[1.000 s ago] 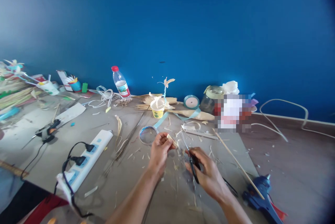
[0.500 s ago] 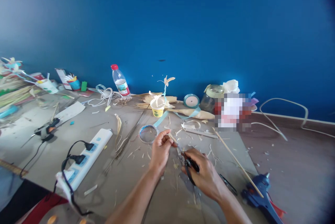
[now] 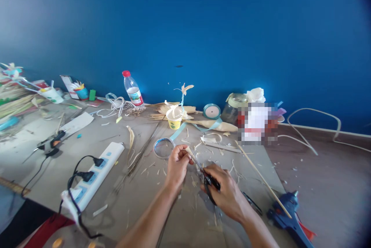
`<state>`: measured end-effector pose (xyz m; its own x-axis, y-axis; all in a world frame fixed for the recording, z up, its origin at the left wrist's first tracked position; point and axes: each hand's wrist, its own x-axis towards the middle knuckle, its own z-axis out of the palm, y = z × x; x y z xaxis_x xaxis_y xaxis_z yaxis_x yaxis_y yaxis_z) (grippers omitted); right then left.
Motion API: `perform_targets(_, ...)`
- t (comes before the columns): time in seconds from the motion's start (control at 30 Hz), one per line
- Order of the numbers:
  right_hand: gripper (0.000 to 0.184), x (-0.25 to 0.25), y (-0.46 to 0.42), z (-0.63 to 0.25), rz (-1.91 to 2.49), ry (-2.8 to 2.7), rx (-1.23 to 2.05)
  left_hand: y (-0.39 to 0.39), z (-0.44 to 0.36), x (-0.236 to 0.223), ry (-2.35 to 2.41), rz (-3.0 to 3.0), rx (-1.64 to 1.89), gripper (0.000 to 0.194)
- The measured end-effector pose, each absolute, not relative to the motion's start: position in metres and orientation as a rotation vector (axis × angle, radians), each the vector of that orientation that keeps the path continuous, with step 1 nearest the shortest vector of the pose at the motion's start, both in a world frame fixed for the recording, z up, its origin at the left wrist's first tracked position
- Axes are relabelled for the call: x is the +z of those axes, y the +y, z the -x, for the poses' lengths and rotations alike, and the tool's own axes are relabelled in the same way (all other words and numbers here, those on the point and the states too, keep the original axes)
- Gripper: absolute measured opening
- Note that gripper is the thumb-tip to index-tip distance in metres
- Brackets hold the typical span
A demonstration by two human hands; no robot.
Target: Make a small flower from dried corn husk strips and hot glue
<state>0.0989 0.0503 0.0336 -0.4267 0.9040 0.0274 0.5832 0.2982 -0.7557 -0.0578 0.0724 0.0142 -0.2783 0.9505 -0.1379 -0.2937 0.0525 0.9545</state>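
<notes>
My left hand (image 3: pixel 179 165) pinches a small pale strip of dried husk (image 3: pixel 189 150) between thumb and fingers, above the middle of the table. In my right hand (image 3: pixel 223 188) is a pair of black-handled scissors (image 3: pixel 209 188), the fingers wrapped round the handles. The scissor blades point up and left and reach the husk strip. Whether they touch or cut it is too small to tell. Just behind my left hand lies a roll of ribbon (image 3: pixel 164 148). Farther back, a yellow-and-white cup (image 3: pixel 174 121) stands by a husk flower (image 3: pixel 185 89) on a pale blue stem.
A white power strip (image 3: pixel 101 174) with black plugs lies at left, with a black glue gun (image 3: pixel 52 143) beyond. A blue glue gun (image 3: pixel 286 209) and a thin stick (image 3: pixel 263 180) lie at right. A red-capped bottle (image 3: pixel 133 91) leans near the blue wall. Husk scraps litter the table.
The husk strip in my left hand has turned slightly, and that hand has shifted a little down. My right hand keeps the scissors in nearly the same place.
</notes>
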Motion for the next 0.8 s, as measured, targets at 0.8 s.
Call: perform_targets(0.8, 0.023, 0.0248, 0.0504, -0.0993, 1.296, -2.148, 0.92, 0.0721, 0.0591, 0.0124, 1.276, -0.871, 1.444, 0.023)
